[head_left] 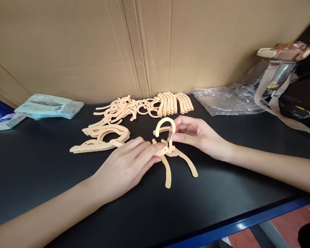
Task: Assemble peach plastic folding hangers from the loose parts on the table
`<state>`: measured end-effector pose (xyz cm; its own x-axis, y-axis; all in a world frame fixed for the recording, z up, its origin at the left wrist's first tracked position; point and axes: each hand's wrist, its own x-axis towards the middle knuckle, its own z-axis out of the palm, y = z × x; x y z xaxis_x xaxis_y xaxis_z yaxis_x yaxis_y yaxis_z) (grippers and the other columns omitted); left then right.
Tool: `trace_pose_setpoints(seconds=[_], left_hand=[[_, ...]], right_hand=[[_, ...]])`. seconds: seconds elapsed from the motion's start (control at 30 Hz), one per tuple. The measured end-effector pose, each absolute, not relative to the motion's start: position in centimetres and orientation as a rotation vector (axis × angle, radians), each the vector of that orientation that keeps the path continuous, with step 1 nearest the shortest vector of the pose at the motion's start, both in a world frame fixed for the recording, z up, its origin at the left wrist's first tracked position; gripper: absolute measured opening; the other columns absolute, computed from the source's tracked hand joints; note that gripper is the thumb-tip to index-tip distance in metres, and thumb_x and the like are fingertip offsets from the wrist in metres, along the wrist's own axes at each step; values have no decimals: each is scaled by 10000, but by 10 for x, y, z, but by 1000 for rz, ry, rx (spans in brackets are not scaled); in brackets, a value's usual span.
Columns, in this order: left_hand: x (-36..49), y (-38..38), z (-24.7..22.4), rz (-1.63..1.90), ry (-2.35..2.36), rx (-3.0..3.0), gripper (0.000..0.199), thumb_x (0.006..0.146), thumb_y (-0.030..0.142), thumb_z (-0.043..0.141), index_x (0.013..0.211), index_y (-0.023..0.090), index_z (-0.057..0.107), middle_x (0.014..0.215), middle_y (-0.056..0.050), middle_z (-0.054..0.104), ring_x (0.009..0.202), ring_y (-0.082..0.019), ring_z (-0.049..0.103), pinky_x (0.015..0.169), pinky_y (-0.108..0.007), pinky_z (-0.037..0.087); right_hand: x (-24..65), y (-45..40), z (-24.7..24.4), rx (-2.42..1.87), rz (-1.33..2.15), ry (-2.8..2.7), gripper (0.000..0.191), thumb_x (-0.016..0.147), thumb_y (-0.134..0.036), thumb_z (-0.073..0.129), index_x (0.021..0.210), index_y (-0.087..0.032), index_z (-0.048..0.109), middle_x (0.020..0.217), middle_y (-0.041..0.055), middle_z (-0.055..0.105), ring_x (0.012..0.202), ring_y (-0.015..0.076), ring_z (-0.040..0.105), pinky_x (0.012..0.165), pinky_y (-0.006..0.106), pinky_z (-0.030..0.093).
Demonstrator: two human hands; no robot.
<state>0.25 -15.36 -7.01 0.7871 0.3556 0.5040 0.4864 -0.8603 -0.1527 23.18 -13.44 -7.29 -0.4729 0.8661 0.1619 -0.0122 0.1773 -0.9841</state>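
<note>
My right hand [193, 132] pinches the stem of a cream plastic hanger hook [166, 121], its curve upright and opening to the left. My left hand [129, 163] is closed on a cream hanger arm [161, 151], whose holed end meets the foot of the hook. Whether the two are joined, I cannot tell. Below them on the table lie loose curved hanger arms [189, 164], one to the right and another [167, 174] nearer me. A stack of folded hangers [93, 146] rests to the left of my left hand.
Behind my hands lie a pile of loose hanger parts [119, 109] and a row of hanger arms [167, 103], against a cardboard wall [93, 44]. A tissue pack [49, 106] is at the left. Clear plastic bags [227, 100] and a strapped bottle [281, 69] stand right on the black table [222, 203].
</note>
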Motion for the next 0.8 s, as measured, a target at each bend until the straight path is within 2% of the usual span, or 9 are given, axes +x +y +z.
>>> trace_pose_setpoints(seconds=[0.13, 0.37, 0.53, 0.67, 0.8], left_hand=[[4, -154, -69, -658, -649, -2720, 211, 998, 201, 417, 1127, 134, 569, 794, -42, 663, 679, -160, 574, 589, -262, 450], [3, -152, -71, -676, -658, -2745, 202, 993, 181, 421, 1116, 152, 579, 807, -38, 665, 676, -156, 580, 587, -265, 432], [3, -153, -70, -657, -610, -2726, 197, 987, 167, 436, 1124, 115, 567, 835, -58, 674, 703, -171, 583, 606, -281, 433], [3, -153, -71, -652, -613, -2731, 209, 977, 162, 458, 1152, 104, 556, 829, -53, 663, 698, -177, 558, 613, -295, 429], [4, -153, -71, -640, -615, -2753, 205, 978, 165, 460, 1147, 103, 558, 829, -50, 659, 697, -171, 541, 614, -296, 426]], right_hand=[[231, -133, -74, -806, 1471, -1601, 187, 817, -260, 710, 849, -174, 547, 855, 3, 673, 827, 127, 652, 831, 297, 509], [229, -131, -76, -748, 1543, -1562, 151, 825, -224, 695, 864, -172, 558, 842, 10, 719, 803, 131, 685, 802, 298, 536], [231, -131, -74, -755, 1576, -1523, 129, 822, -202, 697, 858, -160, 580, 804, 2, 717, 756, 110, 680, 779, 265, 531], [232, -131, -75, -728, 1605, -1523, 132, 841, -186, 682, 961, -155, 637, 807, -14, 722, 774, 82, 682, 779, 217, 525], [232, -131, -77, -694, 1653, -1515, 141, 835, -197, 696, 951, -165, 622, 841, -4, 739, 786, 92, 692, 789, 232, 530]])
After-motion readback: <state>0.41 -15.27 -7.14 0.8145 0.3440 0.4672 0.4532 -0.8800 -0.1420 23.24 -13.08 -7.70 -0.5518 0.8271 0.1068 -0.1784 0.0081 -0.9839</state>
